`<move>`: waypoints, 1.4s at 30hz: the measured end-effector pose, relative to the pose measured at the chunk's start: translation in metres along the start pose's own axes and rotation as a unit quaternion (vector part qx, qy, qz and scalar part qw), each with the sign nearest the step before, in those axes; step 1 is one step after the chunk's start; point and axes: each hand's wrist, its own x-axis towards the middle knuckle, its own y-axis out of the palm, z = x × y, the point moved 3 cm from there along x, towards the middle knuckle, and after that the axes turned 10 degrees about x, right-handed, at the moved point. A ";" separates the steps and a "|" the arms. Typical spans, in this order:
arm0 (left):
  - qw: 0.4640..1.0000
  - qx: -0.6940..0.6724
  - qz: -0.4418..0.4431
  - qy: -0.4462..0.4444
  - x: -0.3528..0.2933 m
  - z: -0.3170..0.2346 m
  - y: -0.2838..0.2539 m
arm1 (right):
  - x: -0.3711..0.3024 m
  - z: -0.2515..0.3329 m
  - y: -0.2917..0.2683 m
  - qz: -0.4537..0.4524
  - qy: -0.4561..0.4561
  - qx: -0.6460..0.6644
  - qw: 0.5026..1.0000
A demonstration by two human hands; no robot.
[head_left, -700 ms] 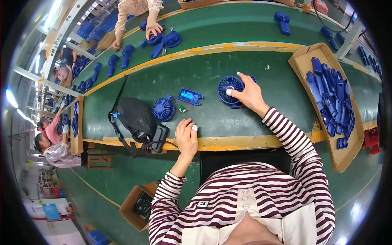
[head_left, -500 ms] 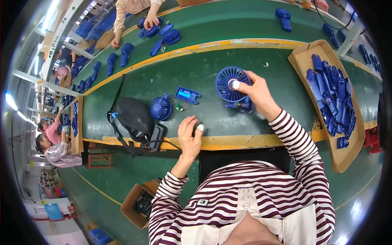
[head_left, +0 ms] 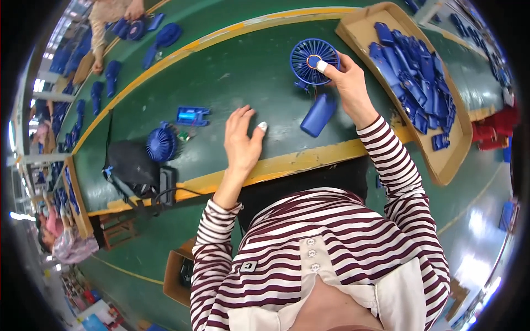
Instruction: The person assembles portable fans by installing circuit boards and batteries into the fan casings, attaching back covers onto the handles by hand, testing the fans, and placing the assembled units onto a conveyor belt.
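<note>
A round blue fan head with a ribbed guard and an orange ring is gripped at its right side by my right hand, the thumb pressed on its hub. Just below it is a smooth blue handle shell; whether it hangs from the fan or lies on the table, I cannot tell. My left hand rests near the table's front edge with fingers stretched and nothing in them. Left of it are another blue fan head, a small green circuit board and an open blue handle half with a light-blue cell.
A cardboard tray full of blue handle shells stands on the right. A black bag lies at the left of the green table. Across the yellow divider, a co-worker's hand is among blue fans. A cardboard box sits on the floor.
My view has swung to the right. My right hand has carried the fan head closer to the tray, and the handle shell now shows plainly below it. My left hand has moved farther onto the table.
</note>
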 end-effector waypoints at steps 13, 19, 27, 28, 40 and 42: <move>0.987 0.029 0.092 0.131 0.019 -0.106 0.050 | -0.018 0.009 -0.062 -0.095 0.004 0.145 0.985; 0.990 0.040 0.107 0.085 0.035 -0.108 0.051 | -0.019 0.013 -0.064 -0.080 -0.007 0.163 0.983; 0.979 0.029 0.144 0.139 0.041 -0.064 0.010 | -0.004 -0.012 -0.035 -0.067 0.055 0.141 0.986; 0.977 0.019 0.168 0.130 0.046 -0.060 0.004 | 0.003 -0.019 -0.025 -0.071 0.060 0.116 0.989; 0.937 0.326 0.008 -0.121 0.248 0.185 -0.047 | 0.031 -0.043 0.020 -0.035 -0.111 -0.186 0.976; 0.922 0.342 0.029 -0.182 0.270 0.218 -0.047 | 0.033 -0.041 0.020 -0.033 -0.115 -0.203 0.972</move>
